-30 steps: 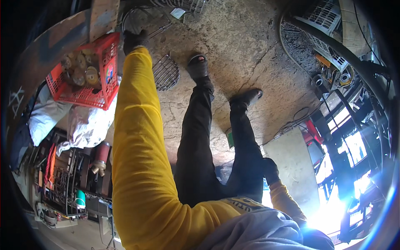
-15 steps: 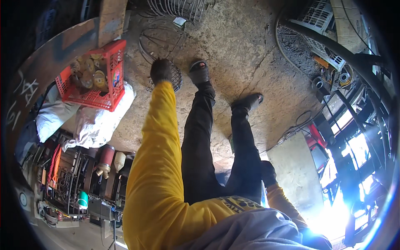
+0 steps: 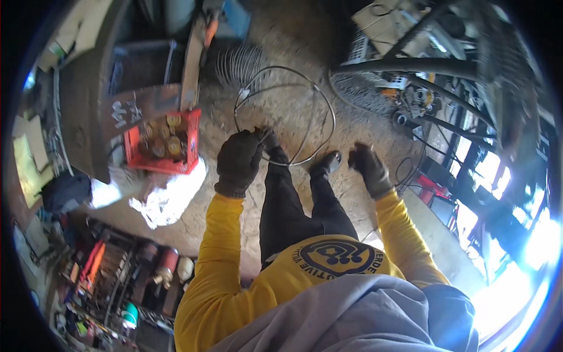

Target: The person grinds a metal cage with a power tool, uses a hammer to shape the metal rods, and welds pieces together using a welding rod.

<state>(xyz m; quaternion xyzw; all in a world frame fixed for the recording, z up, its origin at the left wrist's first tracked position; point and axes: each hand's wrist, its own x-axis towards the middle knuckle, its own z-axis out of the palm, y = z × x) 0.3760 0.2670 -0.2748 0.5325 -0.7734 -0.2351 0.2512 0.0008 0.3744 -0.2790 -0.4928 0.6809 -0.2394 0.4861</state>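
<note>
My left hand (image 3: 239, 162), in a dark glove, is closed on a round metal wire frame (image 3: 335, 117) at its near left rim. The frame is a large hoop with thin rods meeting inside it, raised above the floor in front of my legs. My right hand (image 3: 370, 169), also gloved, hangs in the air to the right of the hoop, apart from it. Its fingers are loosely bent and somewhat apart, with nothing seen in them. My left fingertips are partly lost against the dark shoe behind them.
A red plastic crate (image 3: 192, 141) of round discs stands at left, with white sacks (image 3: 170, 196) below it. A coil of wire (image 3: 239, 66) lies on the floor ahead. Dark pipes (image 3: 410, 66) and a white crate stand at right. A tool rack (image 3: 111, 273) is at lower left.
My left hand has come up from the floor with the wire frame in it. My right hand has moved forward from beside my leg. The view has shifted.
</note>
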